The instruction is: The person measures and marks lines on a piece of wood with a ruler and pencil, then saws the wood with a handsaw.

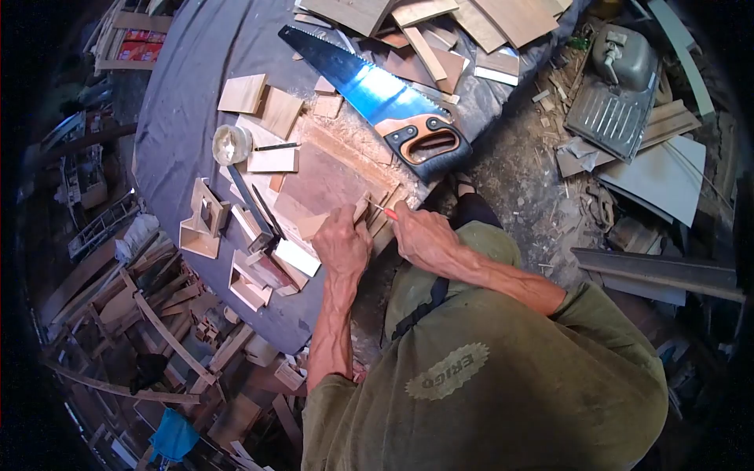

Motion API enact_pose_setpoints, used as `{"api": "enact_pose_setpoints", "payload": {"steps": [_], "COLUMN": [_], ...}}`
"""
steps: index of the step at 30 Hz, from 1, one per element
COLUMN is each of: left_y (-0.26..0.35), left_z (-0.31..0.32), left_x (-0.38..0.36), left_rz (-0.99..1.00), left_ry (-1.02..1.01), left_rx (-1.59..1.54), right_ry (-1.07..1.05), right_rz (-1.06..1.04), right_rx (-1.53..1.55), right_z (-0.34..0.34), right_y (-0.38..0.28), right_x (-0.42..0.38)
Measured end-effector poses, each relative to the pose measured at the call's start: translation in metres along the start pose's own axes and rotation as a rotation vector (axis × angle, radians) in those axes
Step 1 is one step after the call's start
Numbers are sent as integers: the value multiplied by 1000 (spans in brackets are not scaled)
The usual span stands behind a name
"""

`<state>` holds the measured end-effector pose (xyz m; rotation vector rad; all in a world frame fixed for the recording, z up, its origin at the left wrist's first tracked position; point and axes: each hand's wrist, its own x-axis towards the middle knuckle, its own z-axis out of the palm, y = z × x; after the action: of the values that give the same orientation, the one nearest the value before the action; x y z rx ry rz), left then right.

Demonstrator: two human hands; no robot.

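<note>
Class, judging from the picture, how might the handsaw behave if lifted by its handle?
The handsaw might flex slightly, its blade being long and thin. It may feel handle-heavy, as the bulky handle sits at one end. Its toothed edge could snag nearby wood offcuts.

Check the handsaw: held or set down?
Set down: the handsaw lies on the worktable, handle free; the left grip is on a small wood piece, the right grip on a slim red tool.

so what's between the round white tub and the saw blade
In the head view, a wooden block lies nearer the tub, and small wood pieces lie nearer the saw blade.
</note>
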<state>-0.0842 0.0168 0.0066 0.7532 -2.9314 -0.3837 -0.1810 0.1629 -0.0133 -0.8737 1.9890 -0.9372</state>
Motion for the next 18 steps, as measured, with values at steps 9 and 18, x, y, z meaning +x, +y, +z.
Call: {"api": "enact_pose_setpoints", "payload": {"steps": [9, 18], "left_y": [-3, -3], "left_z": [1, 1], "left_x": [0, 3], "left_rz": [-7, 1], "left_ry": [-18, -11], "left_rx": [-16, -26], "right_ry": [-56, -84], "right_rz": [11, 54], "right_rx": [25, 47], "right_z": [-6, 1], "right_y": [4, 10], "right_x": [8, 10]}}
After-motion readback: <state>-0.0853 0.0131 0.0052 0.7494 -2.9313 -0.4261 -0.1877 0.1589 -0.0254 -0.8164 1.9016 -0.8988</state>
